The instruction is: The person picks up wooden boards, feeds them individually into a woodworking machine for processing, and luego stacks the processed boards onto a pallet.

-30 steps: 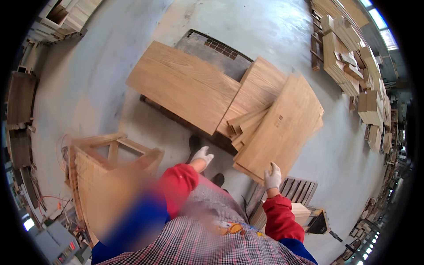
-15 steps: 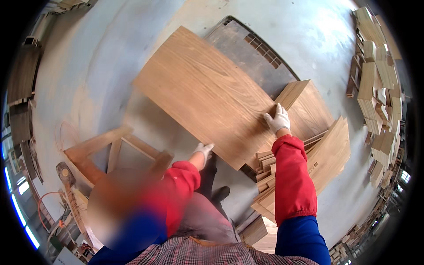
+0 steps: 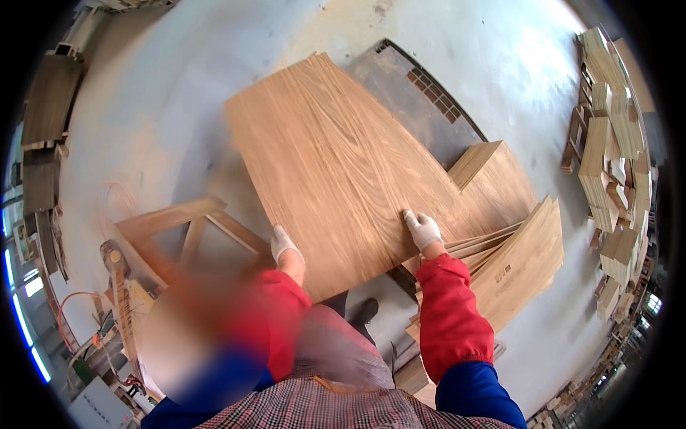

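A wide wooden board (image 3: 321,171) with brown grain lies slanted across the middle, on top of other boards. A seam near its far corner suggests a second board under or beside it, nearly flush. My left hand (image 3: 286,247), in a white glove, holds its left edge, thumb side up and the other fingers partly hidden. My right hand (image 3: 423,229), also gloved, is closed at the board's near right part, fingertips on its upper face; whether a thumb is below cannot be seen. Right of that hand, thin boards (image 3: 514,268) lie fanned in a loose pile.
A dark pallet (image 3: 407,96) with a slotted edge extends beyond the boards. A wooden frame (image 3: 171,214) stands at left, beside a hammer-like tool (image 3: 113,257) and cords. Stacked wood pieces (image 3: 600,161) line the right side. My shoe (image 3: 364,311) is below the boards.
The board has swung and slid left and toward me, showing more of its width. My left hand moved left along with it; my right hand moved left and nearer, its fingers drawn together.
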`<act>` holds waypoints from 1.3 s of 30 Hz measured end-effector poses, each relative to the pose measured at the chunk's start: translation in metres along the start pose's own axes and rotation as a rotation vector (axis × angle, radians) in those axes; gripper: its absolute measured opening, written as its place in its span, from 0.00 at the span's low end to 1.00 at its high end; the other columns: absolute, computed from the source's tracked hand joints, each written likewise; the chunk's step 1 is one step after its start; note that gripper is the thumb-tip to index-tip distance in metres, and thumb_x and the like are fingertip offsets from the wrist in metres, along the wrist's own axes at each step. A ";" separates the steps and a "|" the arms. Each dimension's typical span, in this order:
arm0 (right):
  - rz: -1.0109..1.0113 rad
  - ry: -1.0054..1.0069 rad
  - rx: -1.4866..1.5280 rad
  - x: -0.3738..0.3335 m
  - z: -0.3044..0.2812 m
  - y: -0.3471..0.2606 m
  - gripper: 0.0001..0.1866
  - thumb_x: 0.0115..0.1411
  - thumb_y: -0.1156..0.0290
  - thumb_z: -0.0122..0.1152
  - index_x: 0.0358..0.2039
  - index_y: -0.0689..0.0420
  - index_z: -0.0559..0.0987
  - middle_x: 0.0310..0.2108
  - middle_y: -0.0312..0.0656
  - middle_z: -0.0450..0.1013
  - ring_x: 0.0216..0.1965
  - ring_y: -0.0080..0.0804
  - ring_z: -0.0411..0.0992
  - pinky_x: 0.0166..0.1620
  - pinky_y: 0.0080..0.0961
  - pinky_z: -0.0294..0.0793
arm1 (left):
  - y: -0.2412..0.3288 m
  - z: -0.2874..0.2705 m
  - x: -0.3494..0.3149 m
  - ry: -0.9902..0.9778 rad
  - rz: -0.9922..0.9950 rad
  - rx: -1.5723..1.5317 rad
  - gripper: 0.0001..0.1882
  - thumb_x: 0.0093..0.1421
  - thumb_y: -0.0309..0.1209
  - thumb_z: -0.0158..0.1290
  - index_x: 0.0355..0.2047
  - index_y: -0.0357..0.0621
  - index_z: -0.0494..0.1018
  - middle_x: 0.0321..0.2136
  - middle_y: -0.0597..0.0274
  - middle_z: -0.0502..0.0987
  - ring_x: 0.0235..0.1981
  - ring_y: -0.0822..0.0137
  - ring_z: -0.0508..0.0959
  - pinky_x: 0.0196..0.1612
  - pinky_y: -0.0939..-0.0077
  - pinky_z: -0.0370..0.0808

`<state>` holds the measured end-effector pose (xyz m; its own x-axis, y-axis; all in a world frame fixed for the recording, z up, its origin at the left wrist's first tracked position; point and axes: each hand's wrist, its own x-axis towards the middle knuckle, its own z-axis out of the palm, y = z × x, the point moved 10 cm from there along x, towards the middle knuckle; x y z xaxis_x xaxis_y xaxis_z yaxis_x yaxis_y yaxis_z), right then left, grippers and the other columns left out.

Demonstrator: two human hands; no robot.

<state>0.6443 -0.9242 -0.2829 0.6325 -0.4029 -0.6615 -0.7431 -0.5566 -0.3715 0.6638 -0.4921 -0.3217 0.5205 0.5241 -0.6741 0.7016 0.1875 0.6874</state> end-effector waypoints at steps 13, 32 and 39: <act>-0.502 0.529 0.403 -0.279 -0.233 0.008 0.13 0.52 0.68 0.64 0.20 0.63 0.73 0.12 0.37 0.61 0.17 0.22 0.57 0.21 0.27 0.58 | -0.049 0.017 -0.176 -0.271 -0.003 -0.348 0.32 0.66 0.53 0.38 0.57 0.39 0.63 0.57 0.67 0.64 0.55 0.69 0.64 0.58 0.75 0.61; -1.295 0.713 -0.624 -0.677 -0.221 -0.026 0.14 0.40 0.68 0.71 0.30 0.44 0.78 0.29 0.36 0.74 0.32 0.38 0.72 0.33 0.38 0.72 | 0.104 -0.199 -0.379 -0.616 -0.146 -0.817 0.19 0.66 0.42 0.39 0.52 0.45 0.62 0.51 0.60 0.63 0.52 0.62 0.63 0.53 0.57 0.60; -1.325 0.619 -0.397 -0.623 -0.136 -0.045 0.28 0.29 0.69 0.70 0.37 0.51 0.75 0.37 0.43 0.68 0.43 0.48 0.64 0.47 0.44 0.61 | 0.025 -0.315 -0.363 -0.735 -0.062 -0.906 0.14 0.66 0.39 0.39 0.45 0.44 0.64 0.44 0.60 0.65 0.45 0.63 0.65 0.48 0.61 0.63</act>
<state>0.3136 -0.7469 0.2351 0.8416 0.3547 0.4072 0.4610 -0.8646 -0.1997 0.3389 -0.4161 0.0255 0.8621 -0.0582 -0.5034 0.2862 0.8758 0.3888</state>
